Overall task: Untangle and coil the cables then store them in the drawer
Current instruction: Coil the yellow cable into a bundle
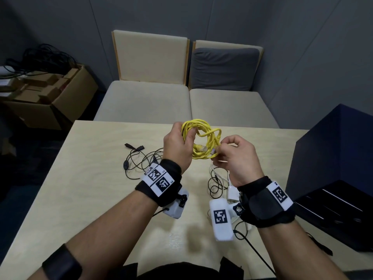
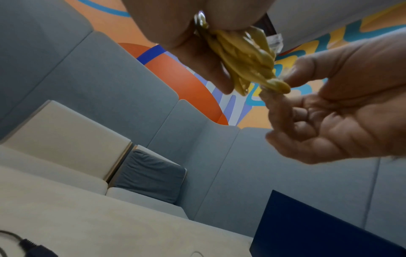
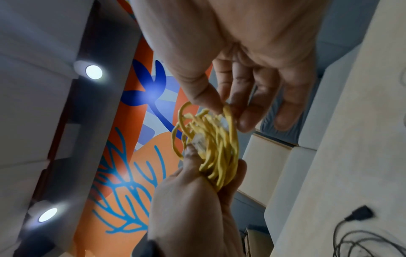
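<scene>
A coiled yellow network cable (image 1: 201,138) hangs in the air above the table's middle. My left hand (image 1: 178,146) grips the left side of the coil, fingers curled through its loops. My right hand (image 1: 232,152) pinches the coil's right side near a clear plug, thumb against fingertips. In the left wrist view the yellow cable (image 2: 248,59) runs from my left hand (image 2: 193,38) to my right hand (image 2: 318,107). The right wrist view shows the yellow cable (image 3: 211,144) between my right hand (image 3: 237,83) and left hand (image 3: 197,200). A black cable (image 1: 139,158) and a white cable with charger (image 1: 231,190) lie on the table (image 1: 90,199).
A dark blue drawer unit (image 1: 335,174) stands at the table's right edge with a drawer pulled out. Two beige seats (image 1: 181,102) sit behind the table. A cardboard box (image 1: 50,98) with more cables is on the floor at the left.
</scene>
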A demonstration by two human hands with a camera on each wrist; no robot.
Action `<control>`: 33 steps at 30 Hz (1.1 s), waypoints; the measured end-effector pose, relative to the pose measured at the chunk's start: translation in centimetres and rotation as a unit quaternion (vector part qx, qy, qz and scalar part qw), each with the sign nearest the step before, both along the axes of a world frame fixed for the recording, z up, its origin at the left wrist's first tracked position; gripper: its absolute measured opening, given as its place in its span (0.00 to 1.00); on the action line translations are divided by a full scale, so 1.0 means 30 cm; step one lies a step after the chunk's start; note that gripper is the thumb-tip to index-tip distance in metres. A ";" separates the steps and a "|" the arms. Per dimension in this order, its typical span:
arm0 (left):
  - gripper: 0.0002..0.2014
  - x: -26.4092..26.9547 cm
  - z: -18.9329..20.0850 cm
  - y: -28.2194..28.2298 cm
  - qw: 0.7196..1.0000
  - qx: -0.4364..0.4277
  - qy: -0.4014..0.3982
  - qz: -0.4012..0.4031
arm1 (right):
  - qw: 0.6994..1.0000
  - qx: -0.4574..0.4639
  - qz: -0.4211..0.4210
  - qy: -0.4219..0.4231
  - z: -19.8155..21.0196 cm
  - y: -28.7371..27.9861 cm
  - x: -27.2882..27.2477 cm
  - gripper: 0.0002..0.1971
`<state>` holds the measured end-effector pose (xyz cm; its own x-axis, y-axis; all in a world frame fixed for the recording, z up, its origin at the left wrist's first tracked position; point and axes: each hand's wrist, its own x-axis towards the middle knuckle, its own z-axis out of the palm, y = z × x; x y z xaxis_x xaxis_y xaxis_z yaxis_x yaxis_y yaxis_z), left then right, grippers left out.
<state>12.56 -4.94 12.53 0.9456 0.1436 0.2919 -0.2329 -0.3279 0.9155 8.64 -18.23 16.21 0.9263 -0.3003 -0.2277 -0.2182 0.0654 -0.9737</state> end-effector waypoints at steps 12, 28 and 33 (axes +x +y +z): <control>0.13 0.015 -0.011 -0.009 0.990 -0.085 0.096 -0.053 | 0.995 0.002 0.099 -0.031 -0.013 -0.039 -0.016 0.14; 0.11 0.035 -0.028 0.015 0.992 -0.048 0.117 -0.024 | 0.811 -0.483 0.140 -0.298 -0.087 -0.055 -0.005 0.03; 0.13 0.044 -0.031 0.019 0.994 -0.015 0.112 -0.003 | 0.825 -0.455 0.181 -0.282 -0.073 -0.039 -0.030 0.02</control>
